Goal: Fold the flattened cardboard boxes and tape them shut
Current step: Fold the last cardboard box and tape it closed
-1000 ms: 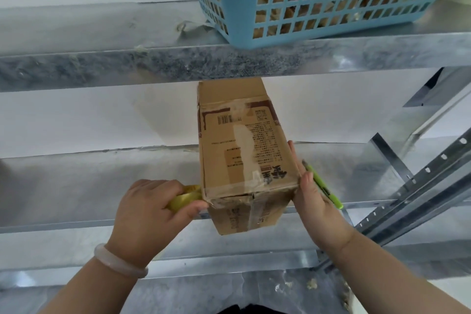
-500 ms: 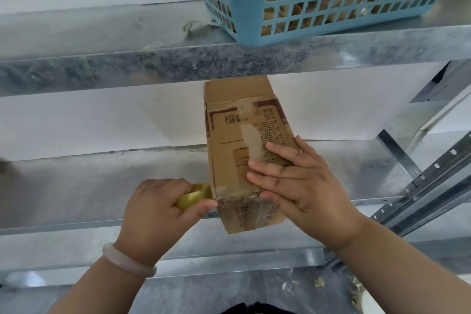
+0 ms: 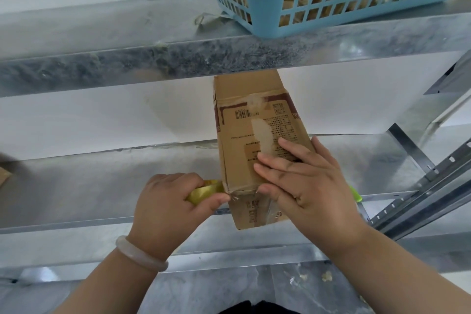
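Two hands at work: right hand (image 3: 311, 186) presses flat, fingers straight, on the cardboard box (image 3: 237, 150); left hand (image 3: 168, 204), at its nine o'clock, grips the yellow tape roll (image 3: 206, 190).

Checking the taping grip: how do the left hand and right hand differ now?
The left hand curls its fingers round the yellow tape roll; the right hand lies flat, fingers straight, on the cardboard box. The left hand sits beside the box's left edge; the right hand rests on its top face. The left hand's wrist wears a pale bracelet; the right hand's is bare. Both are at the box's near end.
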The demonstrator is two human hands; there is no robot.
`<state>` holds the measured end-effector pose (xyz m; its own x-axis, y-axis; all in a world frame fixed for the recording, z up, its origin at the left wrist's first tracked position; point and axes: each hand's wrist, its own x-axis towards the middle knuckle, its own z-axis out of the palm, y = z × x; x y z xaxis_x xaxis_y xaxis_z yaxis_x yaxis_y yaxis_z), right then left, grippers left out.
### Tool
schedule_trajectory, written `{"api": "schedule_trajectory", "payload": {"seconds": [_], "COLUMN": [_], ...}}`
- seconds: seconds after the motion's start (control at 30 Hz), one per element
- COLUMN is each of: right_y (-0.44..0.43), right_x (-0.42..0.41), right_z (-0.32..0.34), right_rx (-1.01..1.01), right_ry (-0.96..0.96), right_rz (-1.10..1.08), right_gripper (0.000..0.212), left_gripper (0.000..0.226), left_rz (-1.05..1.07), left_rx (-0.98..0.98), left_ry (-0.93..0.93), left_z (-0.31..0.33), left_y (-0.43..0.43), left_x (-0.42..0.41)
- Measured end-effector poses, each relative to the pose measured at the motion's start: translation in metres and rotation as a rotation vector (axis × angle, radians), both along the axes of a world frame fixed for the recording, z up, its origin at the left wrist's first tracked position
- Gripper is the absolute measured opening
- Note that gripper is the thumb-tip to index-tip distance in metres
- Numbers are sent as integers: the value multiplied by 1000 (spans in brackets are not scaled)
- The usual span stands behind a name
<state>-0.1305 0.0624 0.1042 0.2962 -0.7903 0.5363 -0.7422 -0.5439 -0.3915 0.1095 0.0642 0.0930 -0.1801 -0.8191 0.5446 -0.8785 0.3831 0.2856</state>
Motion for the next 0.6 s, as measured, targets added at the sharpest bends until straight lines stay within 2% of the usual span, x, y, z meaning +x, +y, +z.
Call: {"api": "schedule_trajectory", "payload": {"seconds": [0.3, 0.6], "right_y": [2, 4], "right_x": [2, 9], "right_z": [1, 2], "right_rx": [84, 113], "right_ry": [-88, -117], "right_rz": [-71, -150], "right_gripper": [40, 35], "left_gripper": [59, 57], "left_rz": [-63, -95], "left_rx": [49, 108], "left_ry": [-6, 6], "left_z": [1, 3], "left_y": [-6, -10], "left_x": [0, 2]}}
